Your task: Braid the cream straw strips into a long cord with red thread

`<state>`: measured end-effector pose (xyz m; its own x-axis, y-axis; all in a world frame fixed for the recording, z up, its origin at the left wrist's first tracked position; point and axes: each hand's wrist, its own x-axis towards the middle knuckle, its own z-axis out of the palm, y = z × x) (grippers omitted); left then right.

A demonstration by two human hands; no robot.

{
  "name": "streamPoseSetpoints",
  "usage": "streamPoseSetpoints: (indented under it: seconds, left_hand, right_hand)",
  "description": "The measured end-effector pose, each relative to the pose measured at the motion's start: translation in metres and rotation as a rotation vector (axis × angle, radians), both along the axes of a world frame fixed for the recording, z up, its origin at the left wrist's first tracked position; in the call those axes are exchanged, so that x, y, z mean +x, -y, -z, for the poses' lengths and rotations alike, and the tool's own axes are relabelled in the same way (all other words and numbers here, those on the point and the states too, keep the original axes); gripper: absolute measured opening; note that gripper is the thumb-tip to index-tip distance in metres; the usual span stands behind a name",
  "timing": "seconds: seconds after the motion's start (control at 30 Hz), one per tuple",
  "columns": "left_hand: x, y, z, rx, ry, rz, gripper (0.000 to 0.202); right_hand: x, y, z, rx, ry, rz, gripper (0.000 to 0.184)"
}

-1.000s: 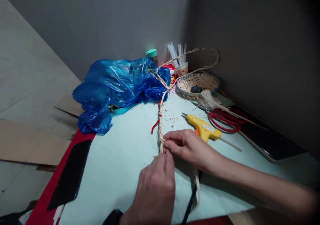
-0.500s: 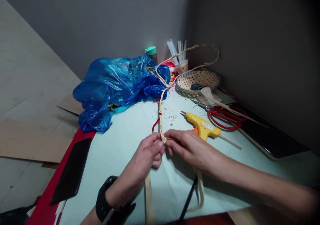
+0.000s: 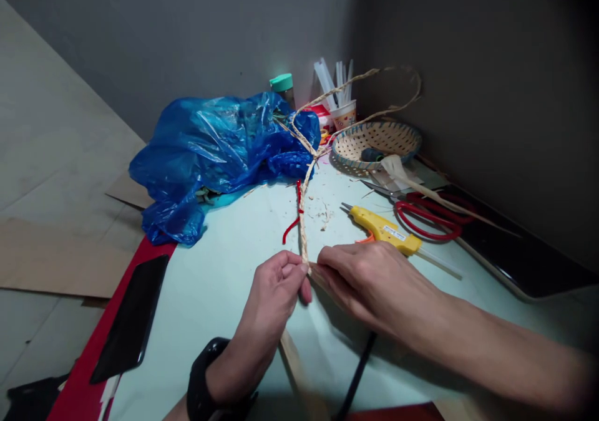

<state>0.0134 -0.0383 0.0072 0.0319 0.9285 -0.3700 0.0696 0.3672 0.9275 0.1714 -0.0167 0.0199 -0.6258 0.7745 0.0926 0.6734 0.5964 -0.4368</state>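
A pale braided cord (image 3: 303,221) runs down from a large loop at the back to my hands. My left hand (image 3: 278,287) pinches the braid's lower end between thumb and fingers. Beside it on the right, my right hand (image 3: 369,284) is closed on a flat, pale fibre strand (image 3: 318,272) that comes off the braid's end. Another flat strand (image 3: 299,371) hangs below my left hand towards the table's front edge. A red wire-like piece (image 3: 292,227) lies along the left side of the braid.
A blue plastic bag (image 3: 219,146) fills the back left. To the right lie a yellow glue gun (image 3: 388,231), red-handled scissors (image 3: 425,221), a woven basket (image 3: 341,146) and a dark tablet-like slab (image 3: 519,252). A black phone (image 3: 133,321) rests at the left edge. Behind stands a cup of glue sticks (image 3: 344,115).
My right hand has turned, its back now more upward, and pulls its strand slightly right of the braid. My left hand still pinches the end, a little lower. The view has shifted slightly.
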Motion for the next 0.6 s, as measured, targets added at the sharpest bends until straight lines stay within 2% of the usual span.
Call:
streamPoseSetpoints:
  seconds: [0.1,0.17,0.3,0.37,0.43,0.5,0.53,0.6]
  left_hand:
    - [0.001,0.002,0.003,-0.002,0.050,-0.024,0.017]
    - [0.000,0.003,0.004,-0.013,0.100,-0.030,0.018]
    - [-0.006,0.004,0.006,-0.014,0.304,-0.013,0.020]
    - [-0.009,0.005,0.007,-0.025,0.366,0.000,0.020]
    - [-0.012,0.005,0.007,-0.040,0.341,0.006,0.019]
    - [-0.015,0.005,0.006,-0.036,0.312,0.006,0.018]
    - [-0.015,0.005,0.005,-0.030,0.320,0.011,0.017]
    - [-0.016,0.004,0.004,-0.017,0.363,0.031,0.015]
  right_hand:
    - [-0.002,0.008,0.004,0.096,-0.051,-0.162,0.011]
    - [-0.005,0.014,0.010,0.184,-0.018,-0.255,0.016]
    - [-0.013,0.021,0.023,0.440,0.061,-0.325,0.021]
    - [-0.015,0.023,0.024,0.505,0.065,-0.340,0.023]
    - [-0.013,0.021,0.020,0.449,0.027,-0.370,0.022]
    - [-0.008,0.016,0.011,0.295,-0.062,-0.357,0.022]
    - [-0.005,0.012,0.005,0.209,-0.125,-0.306,0.025]
    - [0.002,0.001,-0.005,0.065,-0.249,-0.094,0.028]
